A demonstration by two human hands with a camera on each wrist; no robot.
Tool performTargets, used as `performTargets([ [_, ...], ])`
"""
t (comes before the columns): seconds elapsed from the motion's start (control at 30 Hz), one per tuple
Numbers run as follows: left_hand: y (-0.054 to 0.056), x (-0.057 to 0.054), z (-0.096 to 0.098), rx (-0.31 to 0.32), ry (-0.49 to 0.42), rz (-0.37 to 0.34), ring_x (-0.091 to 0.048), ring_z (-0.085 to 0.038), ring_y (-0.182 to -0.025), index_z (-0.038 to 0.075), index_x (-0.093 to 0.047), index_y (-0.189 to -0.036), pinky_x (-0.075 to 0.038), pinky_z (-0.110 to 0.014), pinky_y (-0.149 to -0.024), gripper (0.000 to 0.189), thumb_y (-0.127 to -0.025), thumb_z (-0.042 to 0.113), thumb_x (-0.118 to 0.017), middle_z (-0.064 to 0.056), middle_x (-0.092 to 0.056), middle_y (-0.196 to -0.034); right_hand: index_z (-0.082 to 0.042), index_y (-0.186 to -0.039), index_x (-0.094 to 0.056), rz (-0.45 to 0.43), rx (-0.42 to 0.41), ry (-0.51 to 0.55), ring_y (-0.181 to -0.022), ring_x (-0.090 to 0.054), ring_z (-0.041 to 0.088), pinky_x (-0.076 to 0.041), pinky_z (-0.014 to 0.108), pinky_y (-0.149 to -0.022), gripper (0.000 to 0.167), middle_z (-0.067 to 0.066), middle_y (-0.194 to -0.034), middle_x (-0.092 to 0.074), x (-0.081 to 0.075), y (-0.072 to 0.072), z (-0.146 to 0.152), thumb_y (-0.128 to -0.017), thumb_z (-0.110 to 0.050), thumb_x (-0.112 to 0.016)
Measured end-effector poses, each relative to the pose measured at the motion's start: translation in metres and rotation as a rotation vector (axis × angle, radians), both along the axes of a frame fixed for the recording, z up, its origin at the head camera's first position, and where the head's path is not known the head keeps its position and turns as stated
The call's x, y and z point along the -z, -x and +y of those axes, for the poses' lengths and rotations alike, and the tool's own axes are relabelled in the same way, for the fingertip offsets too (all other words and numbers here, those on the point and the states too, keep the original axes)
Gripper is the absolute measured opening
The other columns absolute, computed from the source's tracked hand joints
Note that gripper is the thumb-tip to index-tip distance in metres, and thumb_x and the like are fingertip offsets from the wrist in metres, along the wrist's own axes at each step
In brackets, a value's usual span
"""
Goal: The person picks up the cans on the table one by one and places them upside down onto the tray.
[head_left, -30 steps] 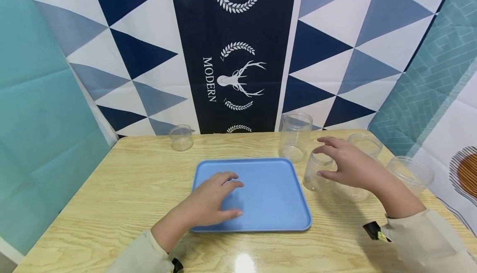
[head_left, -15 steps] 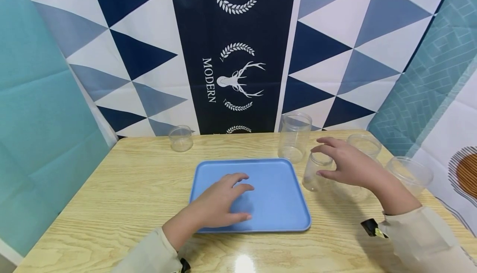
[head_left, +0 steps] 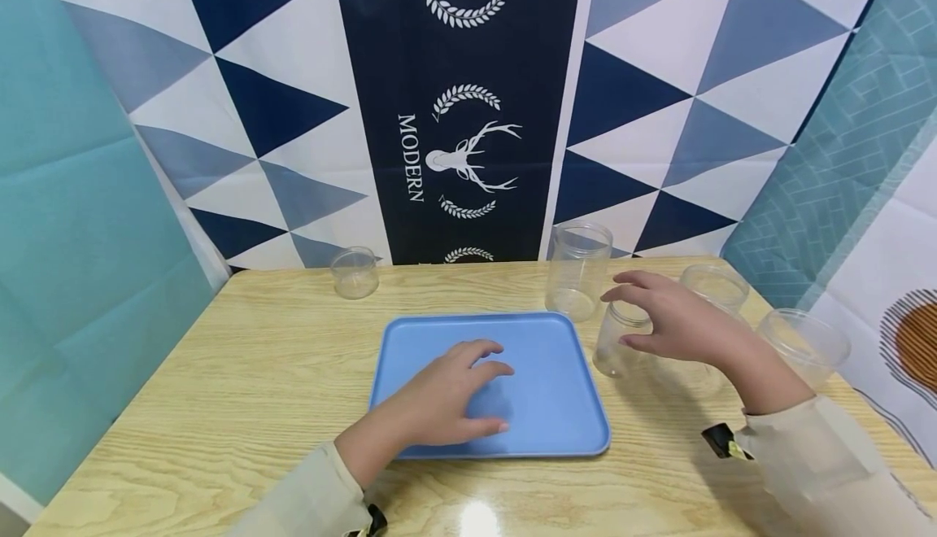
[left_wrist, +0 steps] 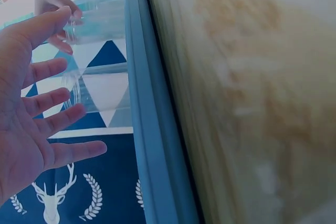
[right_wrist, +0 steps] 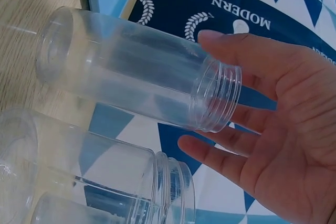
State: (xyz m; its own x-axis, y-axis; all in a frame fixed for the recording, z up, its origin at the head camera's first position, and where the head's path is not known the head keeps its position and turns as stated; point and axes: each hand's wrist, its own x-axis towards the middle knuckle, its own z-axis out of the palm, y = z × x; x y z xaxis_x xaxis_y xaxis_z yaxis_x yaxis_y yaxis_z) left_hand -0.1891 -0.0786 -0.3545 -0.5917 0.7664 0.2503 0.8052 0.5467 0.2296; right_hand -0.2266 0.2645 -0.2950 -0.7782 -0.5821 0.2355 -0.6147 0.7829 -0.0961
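Clear, straight-walled screw-neck jar: bracketing its ridged mouth with released, loosely curved right fingers; spreading unclenched left fingers above the blue tray.

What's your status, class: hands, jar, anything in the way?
Left hand open, above tray. Right hand open at mouth of jar, contact unclear. Jar standing on table. Second jar close beside, may crowd fingers.

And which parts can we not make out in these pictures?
Head view: part of the blue tray, hidden by the left hand.
Head view: lower part of the far-right jar, hidden by the right arm.
Right wrist view: the wider jar, cut off by left and bottom edges.
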Motion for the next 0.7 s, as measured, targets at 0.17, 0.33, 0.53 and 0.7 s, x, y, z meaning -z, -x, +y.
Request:
performTargets([
  [0.17,0.002,0.001,0.005,0.019,-0.005,0.009,-0.04,-0.025,-0.134,0.015,-0.055,-0.135,-0.038,-0.039,-0.108,0.057,-0.089,0.046,-0.067,-0.01,-0.042,-0.146,-0.005,-0.117,-0.065,0.006,-0.028,-0.006,-0.108,-0.058,0.04,-0.051,0.053,-0.085,0.046,0.02,-0.119,-0.06,-0.001,0.003,0.001,-0.074,-0.007,-0.082],
  [0.33,0.002,0.001,0.008,0.023,-0.009,0.003,-0.04,-0.024,-0.134,0.015,-0.054,-0.136,-0.038,-0.039,-0.108,0.058,-0.089,0.047,-0.066,-0.009,-0.041,-0.146,-0.004,-0.116,-0.066,-0.018,-0.024,-0.009,-0.103,-0.061,0.036,-0.054,0.049,-0.08,0.045,0.015,-0.114,-0.063,-0.003,0.003,0.001,-0.074,-0.007,-0.082],
  [0.53,0.002,0.0,0.011,0.033,-0.038,-0.011,-0.04,-0.023,-0.134,0.015,-0.055,-0.135,-0.037,-0.037,-0.109,0.057,-0.089,0.046,-0.067,-0.009,-0.042,-0.146,-0.004,-0.116,-0.066,-0.026,-0.013,-0.008,-0.102,-0.062,0.035,-0.054,0.048,-0.078,0.045,0.014,-0.113,-0.064,-0.007,-0.001,0.003,-0.074,-0.008,-0.082],
  [0.7,0.002,-0.001,0.014,0.05,-0.08,-0.027,-0.041,-0.023,-0.133,0.014,-0.056,-0.134,-0.037,-0.036,-0.108,0.056,-0.089,0.044,-0.068,-0.008,-0.043,-0.145,-0.005,-0.116,-0.066,-0.001,-0.013,-0.007,-0.101,-0.062,0.035,-0.054,0.048,-0.079,0.046,0.013,-0.113,-0.065,-0.012,-0.005,0.005,-0.074,-0.009,-0.083],
])
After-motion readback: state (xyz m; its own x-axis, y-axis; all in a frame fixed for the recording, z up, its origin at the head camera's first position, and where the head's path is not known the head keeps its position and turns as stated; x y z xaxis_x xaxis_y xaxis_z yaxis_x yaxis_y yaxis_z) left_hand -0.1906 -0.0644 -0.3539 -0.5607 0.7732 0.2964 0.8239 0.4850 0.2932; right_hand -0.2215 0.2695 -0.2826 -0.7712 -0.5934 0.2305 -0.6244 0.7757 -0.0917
